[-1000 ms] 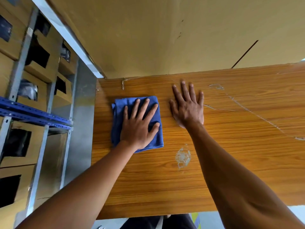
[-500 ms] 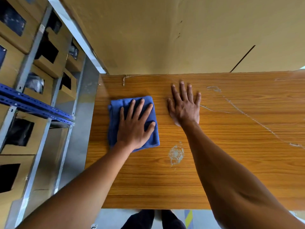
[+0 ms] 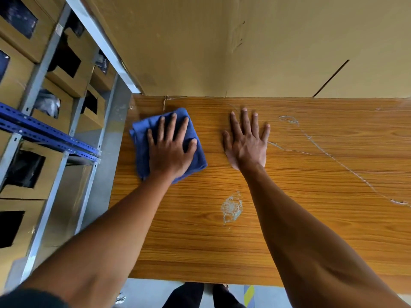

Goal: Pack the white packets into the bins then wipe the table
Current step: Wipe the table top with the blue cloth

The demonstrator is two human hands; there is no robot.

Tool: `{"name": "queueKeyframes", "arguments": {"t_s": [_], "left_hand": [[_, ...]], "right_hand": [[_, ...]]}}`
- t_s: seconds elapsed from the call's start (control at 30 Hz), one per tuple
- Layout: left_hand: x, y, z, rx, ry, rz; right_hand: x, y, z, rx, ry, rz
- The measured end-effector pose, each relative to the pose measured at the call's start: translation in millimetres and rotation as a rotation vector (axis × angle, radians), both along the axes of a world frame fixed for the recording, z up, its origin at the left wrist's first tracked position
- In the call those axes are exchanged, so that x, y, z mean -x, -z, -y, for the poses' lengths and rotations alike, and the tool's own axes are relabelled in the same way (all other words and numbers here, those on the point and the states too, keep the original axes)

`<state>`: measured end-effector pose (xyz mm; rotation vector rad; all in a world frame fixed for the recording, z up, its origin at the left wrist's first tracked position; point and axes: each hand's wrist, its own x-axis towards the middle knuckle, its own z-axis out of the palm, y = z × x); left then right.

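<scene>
Blue cloth (image 3: 142, 138) lies at ten o'clock on the bench (image 3: 311, 218), pressed by the flat left hand (image 3: 170, 150); right hand (image 3: 246, 145) rests flat, fingers spread, beside it.

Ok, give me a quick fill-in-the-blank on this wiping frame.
1. The left hand presses flat on a folded ____ cloth.
2. The right hand lies flat on the bare ____.
3. The whitish scuff patch lies nearer the ____ forearm.

Missing words: blue; table; right

Bin (image 3: 21, 167) contents dark, unreadable; cloth (image 3: 142, 138) middle under left hand (image 3: 170, 150); table (image 3: 333, 218) cut off right.
</scene>
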<state>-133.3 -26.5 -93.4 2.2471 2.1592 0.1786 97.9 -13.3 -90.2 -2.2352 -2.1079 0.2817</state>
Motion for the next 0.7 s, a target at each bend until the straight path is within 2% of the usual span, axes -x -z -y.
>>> {"name": "queueKeyframes", "arguments": {"t_s": [0.13,0.37,0.5,0.57,0.7], "left_hand": [[-1,-2,21,0.06,-0.053,0.004],[7,-2,-74,0.109,-0.217,0.061],[-6,2,-3,-0.007,-0.115,0.01],[-13,1,36,0.023,-0.069,-0.001],[-12,-2,23,0.054,-0.087,0.019]], "right_hand": [[-1,-3,0,0.006,0.002,-0.014],[-1,-1,-5,-0.008,-0.002,0.003],[-1,-1,-1,0.0,0.0,0.014],[0,-3,-2,-0.004,0.005,0.01],[2,-4,-3,0.001,0.007,0.019]]}}
